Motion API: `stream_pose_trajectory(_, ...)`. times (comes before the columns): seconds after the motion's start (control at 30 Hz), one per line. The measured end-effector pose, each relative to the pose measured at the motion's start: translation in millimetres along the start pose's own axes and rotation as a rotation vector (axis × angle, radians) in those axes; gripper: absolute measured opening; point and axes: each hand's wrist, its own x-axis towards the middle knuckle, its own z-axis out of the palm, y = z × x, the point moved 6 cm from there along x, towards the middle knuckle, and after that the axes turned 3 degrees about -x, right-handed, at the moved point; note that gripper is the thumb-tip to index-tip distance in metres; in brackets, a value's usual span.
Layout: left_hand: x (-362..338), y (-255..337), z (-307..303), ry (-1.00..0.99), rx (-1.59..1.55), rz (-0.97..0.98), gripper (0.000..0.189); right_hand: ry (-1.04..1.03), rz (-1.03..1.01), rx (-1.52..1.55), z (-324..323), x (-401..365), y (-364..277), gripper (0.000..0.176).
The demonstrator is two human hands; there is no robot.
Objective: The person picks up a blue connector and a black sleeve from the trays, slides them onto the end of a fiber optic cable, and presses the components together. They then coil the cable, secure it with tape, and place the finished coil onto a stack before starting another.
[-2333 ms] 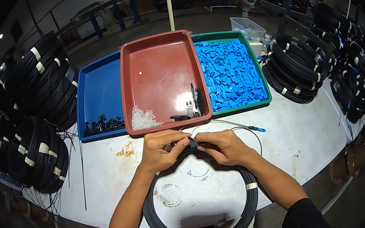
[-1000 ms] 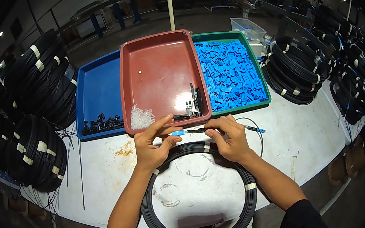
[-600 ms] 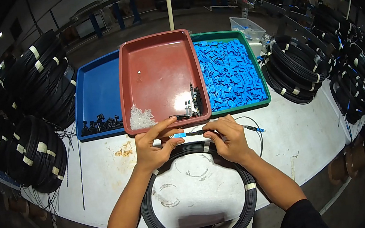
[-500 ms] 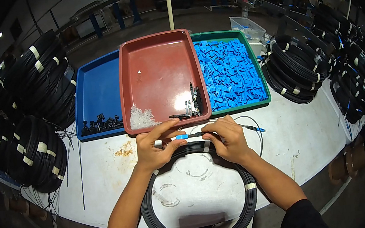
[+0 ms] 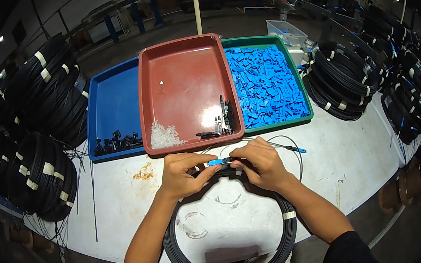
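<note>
My left hand point(image 5: 185, 174) is closed, pinching a small blue connector housing point(image 5: 215, 162) between thumb and fingers. The fingers of my right hand point(image 5: 260, 163) are closed on a black connector body point(image 5: 227, 160), whose far end they hide. The blue housing and black body meet end to end in one line. Below both hands lies a coil of black cable point(image 5: 288, 232), bound with pale tape. A loose cable end with a blue-tipped connector point(image 5: 297, 149) rests on the table just right of my right hand.
Behind my hands, a red tray point(image 5: 184, 92) holds clear sleeves point(image 5: 165, 136) and black connector parts. A blue tray point(image 5: 114, 98) holds small black pieces; a green tray point(image 5: 309, 114) is full of blue housings. Cable coils point(image 5: 47, 175) stack at left, more coils point(image 5: 341, 81) at right.
My hands have drawn closer together, so less of the black body shows beside the blue housing. The joined parts sit slightly lower, and my left fingers have curled in.
</note>
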Motion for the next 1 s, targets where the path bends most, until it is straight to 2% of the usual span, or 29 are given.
stream_pose_trajectory(0.37,1.2,2.3,1.2,-0.016,0.011,-0.021,0.016,-0.024,0.053,0.041,4.0,-2.6,4.2,0.020)
stream_pose_trajectory(0.53,-0.4,-1.1,6.8,-0.065,-0.201,-0.178,0.015,-0.061,0.079,0.117,4.9,-5.6,5.6,0.017)
stream_pose_trajectory(0.57,-0.7,-2.3,6.5,-0.066,-0.201,-0.179,0.015,-0.061,0.080,0.118,3.5,-5.1,6.2,0.017)
stream_pose_trajectory(0.63,-1.0,-2.8,8.8,-0.143,-0.144,-0.132,0.015,-0.069,-0.043,0.073,1.4,-2.7,0.4,0.019)
stream_pose_trajectory(1.0,0.2,-0.6,10.9,-0.174,-0.166,-0.118,0.014,-0.096,-0.012,0.125,7.6,-2.3,-4.7,0.020)
